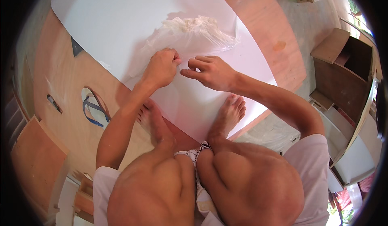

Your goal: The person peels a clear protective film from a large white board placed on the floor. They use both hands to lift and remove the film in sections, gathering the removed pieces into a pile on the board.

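Note:
A large white sheet (115, 23) with a smooth surface lies over plywood before me. Crumpled clear plastic film (194, 33) is heaped on it, just beyond my hands. My left hand (162, 67) is held over the sheet with its fingers curled in; whether something thin is pinched there is hidden. Close by on the right, my right hand (210, 71) has bent fingers, with a gap between thumb and forefinger and nothing visible in it. My right bare foot (227, 115) rests on the sheet, and my left foot (151, 117) is by its edge.
On the plywood (69, 74) at left lie a flip-flop (98, 112) with blue straps and a utility knife (54, 104). A dark triangular piece (76, 47) pokes out beside the sheet. Wooden cabinet parts (339, 65) stand at right, and a wooden box (39, 162) at lower left.

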Motion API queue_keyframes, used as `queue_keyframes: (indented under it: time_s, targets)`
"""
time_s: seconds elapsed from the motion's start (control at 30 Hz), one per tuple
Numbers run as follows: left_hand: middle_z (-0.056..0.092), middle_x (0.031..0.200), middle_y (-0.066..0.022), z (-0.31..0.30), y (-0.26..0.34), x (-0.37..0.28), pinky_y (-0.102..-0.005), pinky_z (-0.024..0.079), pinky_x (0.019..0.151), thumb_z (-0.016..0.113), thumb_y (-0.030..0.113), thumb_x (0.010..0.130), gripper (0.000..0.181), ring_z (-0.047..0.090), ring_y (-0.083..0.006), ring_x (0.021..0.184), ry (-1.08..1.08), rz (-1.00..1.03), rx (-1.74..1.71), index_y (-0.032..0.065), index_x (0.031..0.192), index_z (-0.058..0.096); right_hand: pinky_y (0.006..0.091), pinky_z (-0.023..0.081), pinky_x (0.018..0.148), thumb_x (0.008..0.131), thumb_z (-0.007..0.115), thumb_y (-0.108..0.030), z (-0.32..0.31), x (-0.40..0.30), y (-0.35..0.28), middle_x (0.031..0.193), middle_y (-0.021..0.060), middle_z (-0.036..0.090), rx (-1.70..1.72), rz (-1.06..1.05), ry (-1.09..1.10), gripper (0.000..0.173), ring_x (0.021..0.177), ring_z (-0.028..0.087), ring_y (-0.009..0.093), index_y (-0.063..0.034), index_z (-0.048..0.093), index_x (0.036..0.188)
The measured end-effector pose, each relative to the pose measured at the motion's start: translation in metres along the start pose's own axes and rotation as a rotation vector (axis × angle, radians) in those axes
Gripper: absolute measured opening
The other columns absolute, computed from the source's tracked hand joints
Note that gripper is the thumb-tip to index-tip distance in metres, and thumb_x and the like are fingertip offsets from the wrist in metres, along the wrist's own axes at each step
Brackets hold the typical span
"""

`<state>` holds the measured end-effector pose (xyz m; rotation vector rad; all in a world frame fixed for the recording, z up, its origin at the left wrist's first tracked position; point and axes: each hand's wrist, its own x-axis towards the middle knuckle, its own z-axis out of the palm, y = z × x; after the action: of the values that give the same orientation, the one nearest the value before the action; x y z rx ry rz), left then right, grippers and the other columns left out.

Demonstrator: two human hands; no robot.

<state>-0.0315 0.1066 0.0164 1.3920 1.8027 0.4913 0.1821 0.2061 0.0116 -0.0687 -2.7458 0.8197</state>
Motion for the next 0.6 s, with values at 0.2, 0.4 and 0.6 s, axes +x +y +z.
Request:
queue_keyframes:
  time_s: [0.2, 0.4, 0.6]
  targets:
    - [0.075, 0.089, -0.0217, -0.025, 0.010, 0.013, -0.0457, 0.054, 0.073, 0.065, 0.009, 0.097, 0.016, 0.070, -0.0339, 0.077, -0.205, -0.183, 0.053, -0.0050, 0.099, 0.073, 0.0347, 0.057, 0.071, 0.087, 0.071, -0.008, 0.027, 0.018, 0.017, 0.106, 0.0007, 0.065, 0.005, 0.019, -0.031, 0.026, 0.087, 0.066, 0.021, -0.0120, 0.076, 0.113]
    - [0.076, 0.086, -0.0187, -0.041, 0.006, 0.011, -0.0441, 0.058, 0.077, 0.069, 0.010, 0.094, 0.016, 0.072, -0.0300, 0.079, -0.223, -0.255, -0.039, -0.0026, 0.101, 0.076, 0.0356, 0.051, 0.085, 0.093, 0.071, -0.013, 0.029, 0.034, 0.031, 0.113, 0.0002, 0.060, -0.072, -0.189, -0.037, 0.012, 0.101, 0.064, 0.016, -0.0112, 0.073, 0.105]
    - [0.075, 0.098, -0.0170, -0.012, -0.001, -0.037, -0.0427, 0.058, 0.075, 0.078, 0.008, 0.090, 0.019, 0.072, -0.0287, 0.083, 0.092, -0.110, -0.052, -0.0069, 0.101, 0.071, 0.0340, 0.049, 0.085, 0.099, 0.070, -0.017, 0.034, 0.038, 0.037, 0.107, 0.0046, 0.055, -0.087, -0.188, -0.083, 0.007, 0.100, 0.061, 0.017, -0.0101, 0.067, 0.100]
